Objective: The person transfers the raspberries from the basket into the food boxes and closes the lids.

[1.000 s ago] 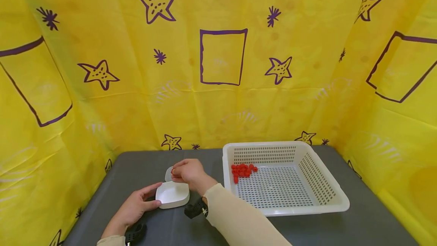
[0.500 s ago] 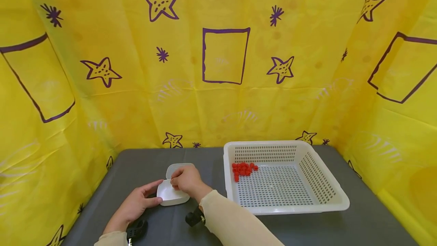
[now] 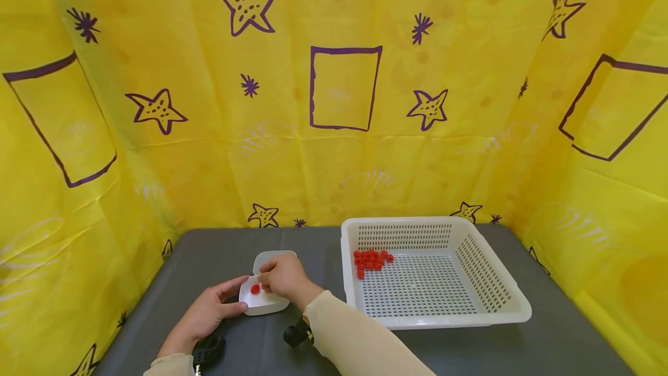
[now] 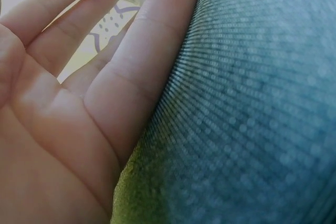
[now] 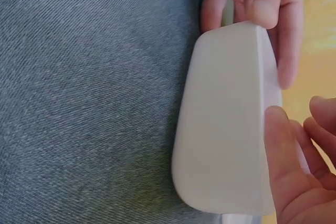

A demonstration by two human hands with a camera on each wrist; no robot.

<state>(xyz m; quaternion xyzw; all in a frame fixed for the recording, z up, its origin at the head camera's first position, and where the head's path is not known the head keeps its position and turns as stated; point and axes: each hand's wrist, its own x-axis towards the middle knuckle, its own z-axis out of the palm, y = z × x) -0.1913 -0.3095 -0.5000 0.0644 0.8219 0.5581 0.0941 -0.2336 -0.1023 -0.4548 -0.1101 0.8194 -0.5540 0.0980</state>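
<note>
A small white lunch box (image 3: 267, 309) with printed characters sits on the grey table, its lid (image 3: 261, 261) folded open behind it. My left hand (image 3: 211, 307) holds the box by its left end, thumb at the front edge and fingers at the back. Inside lies one small red raspberry-like piece (image 3: 255, 289). Above the box's right part is my right hand (image 3: 287, 278), covering that part of the inside. In the right wrist view the thumb and fingers of my right hand (image 5: 294, 177) stand apart at the rim, with nothing seen between them.
To the right stands a large white perforated basket (image 3: 435, 324). Several red pieces (image 3: 370, 260) are heaped in its back left corner. A yellow patterned curtain (image 3: 334, 179) surrounds the grey table (image 3: 219, 254) at the back and sides.
My right hand has moved from over the lid down to the box's inside. The red piece it carried now lies in the box. My left hand keeps its hold.
</note>
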